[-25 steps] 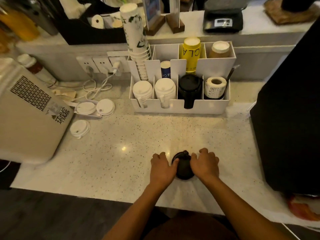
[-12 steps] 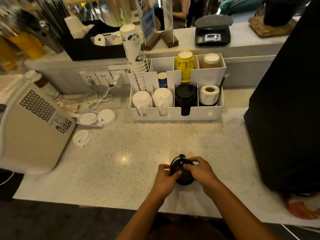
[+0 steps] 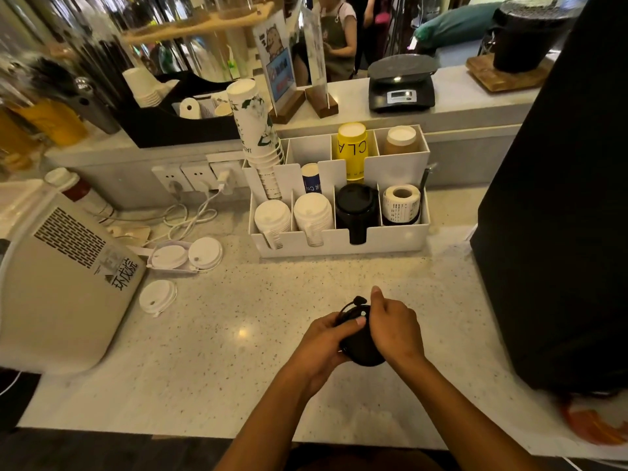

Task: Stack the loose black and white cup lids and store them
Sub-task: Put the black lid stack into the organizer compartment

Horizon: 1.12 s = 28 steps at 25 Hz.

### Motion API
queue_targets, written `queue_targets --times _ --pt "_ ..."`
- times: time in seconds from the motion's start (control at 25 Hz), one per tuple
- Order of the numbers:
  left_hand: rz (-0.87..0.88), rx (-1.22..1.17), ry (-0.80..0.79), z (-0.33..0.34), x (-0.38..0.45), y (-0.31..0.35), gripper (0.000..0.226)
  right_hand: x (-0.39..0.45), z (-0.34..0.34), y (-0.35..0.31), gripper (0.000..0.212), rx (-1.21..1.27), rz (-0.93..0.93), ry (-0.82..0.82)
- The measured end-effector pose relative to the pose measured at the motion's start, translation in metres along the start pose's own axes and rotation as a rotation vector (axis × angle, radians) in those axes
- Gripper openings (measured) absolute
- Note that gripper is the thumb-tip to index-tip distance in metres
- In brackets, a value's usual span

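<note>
We held the black lids [image 3: 362,348] in a small stack just above the counter [image 3: 238,351], near the front edge; our left hand [image 3: 324,345] had its fingers curled round the stack from the left, with the thumb pressed on top, and our right hand [image 3: 394,329] had its fingers curled over the right side, clamped on it too; a little black tab stuck up from the top lid; so we thought the black lids were gathered but not yet put away; the white organizer [image 3: 339,244] stood further back, and its third front slot already held more black lids [image 3: 356,207], so we guessed our stack belonged there; two slots beside it held white lid stacks [image 3: 292,215]; far to the left, three loose white lids [image 3: 185,266] lay flat on the counter by a big beige machine [image 3: 61,283]; those were not yet stacked, so we judged the job was about half done.
</note>
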<state>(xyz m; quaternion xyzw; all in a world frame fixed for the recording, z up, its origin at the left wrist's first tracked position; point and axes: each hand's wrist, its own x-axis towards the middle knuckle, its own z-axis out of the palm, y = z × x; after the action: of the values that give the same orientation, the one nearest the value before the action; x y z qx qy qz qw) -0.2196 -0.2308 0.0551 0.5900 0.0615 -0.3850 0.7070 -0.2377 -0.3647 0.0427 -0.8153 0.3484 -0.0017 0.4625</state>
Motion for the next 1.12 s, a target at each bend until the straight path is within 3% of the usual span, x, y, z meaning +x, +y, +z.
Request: queue_targets --times 0.52,0.72,0.88,1.0,1.12 --pt "0.069 -0.108 -0.072 0.007 0.002 0.013 0.045 0.002 -0.015 -0.022 0.06 -0.007 -0.143 0.168" --pt "0.155 -0.072 -0.014 0.009 -0.011 0.013 0.042 0.008 -0.017 -0.031 0.058 0.12 -0.028 0.118" --pt "0.153 0.145 0.09 0.022 -0.026 0.001 0.046 0.012 -0.025 -0.038 0.063 0.221 0.073 0.077" --pt "0.198 0.162 0.119 0.023 -0.032 0.008 0.05 0.002 -0.037 -0.047 0.06 0.292 0.076 -0.063" --pt "0.215 0.034 0.072 0.009 -0.038 0.025 0.059 -0.012 -0.06 -0.046 0.055 0.573 0.079 -0.437"
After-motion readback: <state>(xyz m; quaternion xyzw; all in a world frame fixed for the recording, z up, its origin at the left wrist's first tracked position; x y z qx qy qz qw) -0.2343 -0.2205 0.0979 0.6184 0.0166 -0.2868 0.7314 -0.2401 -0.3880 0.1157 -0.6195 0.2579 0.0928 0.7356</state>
